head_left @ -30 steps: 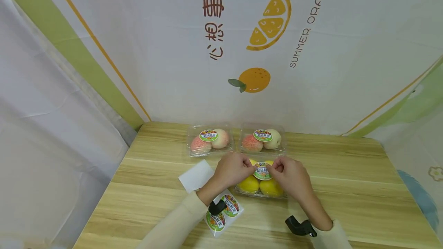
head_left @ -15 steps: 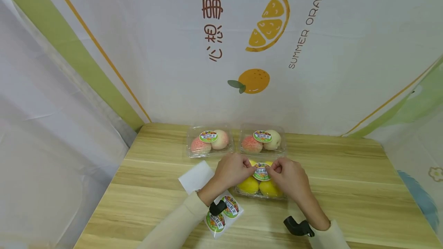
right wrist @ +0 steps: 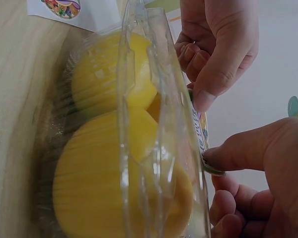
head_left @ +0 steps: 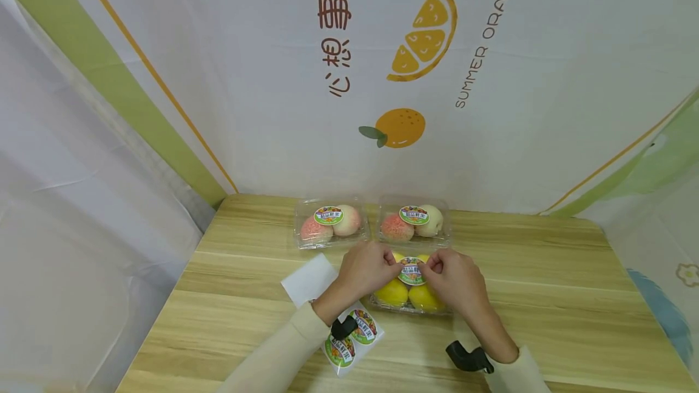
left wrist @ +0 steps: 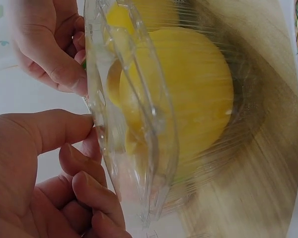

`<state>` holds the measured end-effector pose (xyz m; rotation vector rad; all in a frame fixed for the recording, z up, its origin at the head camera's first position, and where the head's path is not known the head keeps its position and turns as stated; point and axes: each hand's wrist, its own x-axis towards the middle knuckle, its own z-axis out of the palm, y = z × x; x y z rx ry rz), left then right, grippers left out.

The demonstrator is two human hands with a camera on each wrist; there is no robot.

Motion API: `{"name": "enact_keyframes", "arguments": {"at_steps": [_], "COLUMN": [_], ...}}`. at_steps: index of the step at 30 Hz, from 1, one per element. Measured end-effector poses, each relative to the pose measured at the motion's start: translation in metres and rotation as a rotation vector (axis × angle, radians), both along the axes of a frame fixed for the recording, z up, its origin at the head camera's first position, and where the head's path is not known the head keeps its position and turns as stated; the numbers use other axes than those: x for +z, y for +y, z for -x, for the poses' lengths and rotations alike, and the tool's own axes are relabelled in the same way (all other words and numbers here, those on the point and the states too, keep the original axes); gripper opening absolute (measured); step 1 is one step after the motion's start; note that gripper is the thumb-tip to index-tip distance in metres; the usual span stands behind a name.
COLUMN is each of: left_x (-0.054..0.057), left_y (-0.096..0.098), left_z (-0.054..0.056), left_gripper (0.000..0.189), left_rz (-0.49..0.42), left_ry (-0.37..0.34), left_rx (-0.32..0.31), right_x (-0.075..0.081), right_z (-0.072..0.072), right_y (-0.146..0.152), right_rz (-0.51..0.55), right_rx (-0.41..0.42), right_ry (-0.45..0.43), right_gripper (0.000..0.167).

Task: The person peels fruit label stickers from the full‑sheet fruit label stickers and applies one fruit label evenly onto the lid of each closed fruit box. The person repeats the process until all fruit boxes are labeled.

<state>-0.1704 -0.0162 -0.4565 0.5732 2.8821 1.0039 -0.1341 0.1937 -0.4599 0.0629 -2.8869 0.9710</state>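
Observation:
Both hands meet over a clear plastic box [head_left: 412, 308] of several yellow fruits [head_left: 392, 292]. My left hand [head_left: 364, 268] pinches the left edge of an oval fruit-label sticker [head_left: 412, 272] at the lid. At its right edge, my right hand [head_left: 457, 278] pinches the same sticker between thumb and finger. In the right wrist view the sticker [right wrist: 201, 131] lies along the lid, and its near end bends away from the plastic at the thumb. The left wrist view mostly hides the sticker behind the fingers and lid edge.
Two clear boxes of peaches, one at left [head_left: 332, 238] and one at right [head_left: 415, 238], stand behind, each with a sticker on top. A sheet of stickers [head_left: 354, 338] and a white paper [head_left: 309, 278] lie left on the wooden table [head_left: 229, 308].
My right hand has shifted very slightly left. Both hands stay on the sticker, and the boxes and sheet keep their places.

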Motion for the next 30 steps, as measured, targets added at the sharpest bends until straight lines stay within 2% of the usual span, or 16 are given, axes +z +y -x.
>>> {"name": "enact_keyframes", "arguments": {"at_steps": [9, 20, 30], "left_x": [0.0005, -0.0001, -0.0005], "left_y": [0.0009, 0.0025, 0.0029], "left_z": [-0.0003, -0.0006, 0.0005], "left_gripper": [0.032, 0.038, 0.036], "left_rz": [0.033, 0.101, 0.130], "left_ry": [0.017, 0.075, 0.087], "left_rx": [0.001, -0.017, -0.023], "right_x": [0.0012, -0.0003, -0.0002], "right_z": [-0.0003, 0.0000, -0.0003], "right_y": [-0.0021, -0.0039, -0.0046], "right_rz": [-0.019, -0.059, -0.082], "right_rx": [-0.004, 0.000, 0.004], "right_ry": [-0.012, -0.011, -0.003], "right_gripper": [0.023, 0.023, 0.026]}}
